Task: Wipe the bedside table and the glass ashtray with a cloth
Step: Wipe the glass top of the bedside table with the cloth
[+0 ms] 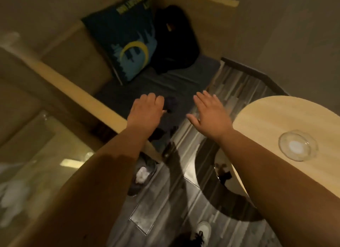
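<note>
While both arms are reaching out over the dark seat cushion (165,82), the left hand (147,108) is curling its fingers onto a small dark bundle (171,104), probably the cloth, though blur is keeping me from saying whether it is truly gripping it. The right hand (207,110) is hanging flat and released, holding nothing.

The glass ashtray (298,145) is sitting on the round bedside table (276,117), well apart from both hands, just beside the right forearm.

Risks, as I am judging them: the forearm swinging back could be knocking the ashtray toward the table edge; the cloth could be slipping from a loose pinch.

Count: one ashtray, one table, one cloth, one patterned pillow (127,44), one black bag (174,40), two hands.
</note>
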Demonstrator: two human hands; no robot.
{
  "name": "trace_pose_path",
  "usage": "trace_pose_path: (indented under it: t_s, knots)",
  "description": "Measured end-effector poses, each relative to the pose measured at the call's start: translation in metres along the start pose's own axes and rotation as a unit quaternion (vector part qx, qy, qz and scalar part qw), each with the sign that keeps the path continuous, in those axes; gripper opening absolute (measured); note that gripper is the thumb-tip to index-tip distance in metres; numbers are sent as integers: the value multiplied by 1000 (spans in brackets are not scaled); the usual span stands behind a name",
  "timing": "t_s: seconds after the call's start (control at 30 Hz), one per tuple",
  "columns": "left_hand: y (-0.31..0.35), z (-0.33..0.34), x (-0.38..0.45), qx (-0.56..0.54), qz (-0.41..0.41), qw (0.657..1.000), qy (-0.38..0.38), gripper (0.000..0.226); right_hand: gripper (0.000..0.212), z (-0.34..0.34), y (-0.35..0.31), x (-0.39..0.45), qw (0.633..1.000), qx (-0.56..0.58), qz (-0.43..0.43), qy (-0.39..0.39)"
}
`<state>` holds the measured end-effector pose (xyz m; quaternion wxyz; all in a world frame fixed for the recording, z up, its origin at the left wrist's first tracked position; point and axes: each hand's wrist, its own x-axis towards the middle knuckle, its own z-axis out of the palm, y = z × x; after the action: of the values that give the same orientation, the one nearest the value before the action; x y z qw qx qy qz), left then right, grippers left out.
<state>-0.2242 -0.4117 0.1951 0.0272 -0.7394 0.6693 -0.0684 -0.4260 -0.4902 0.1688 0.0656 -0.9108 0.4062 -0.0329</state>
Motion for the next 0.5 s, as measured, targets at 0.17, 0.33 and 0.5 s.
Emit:
trace_pose_path:
  t_s: [0.17, 0.33, 0.5]
  knots:
    - [-114, -5, -83, -4, -116, 993, 13, 34, 73, 2, -124, 38, 994, -10, -110, -10]
    - [-210, 4, -186, -28, -201, 979, 30, 31, 69, 19, -250, 56, 981, -11, -194, -16]
    - [-270, 20, -275, -41, -259, 964, 30, 28, 72, 47, -345, 56, 972, 13, -231, -29]
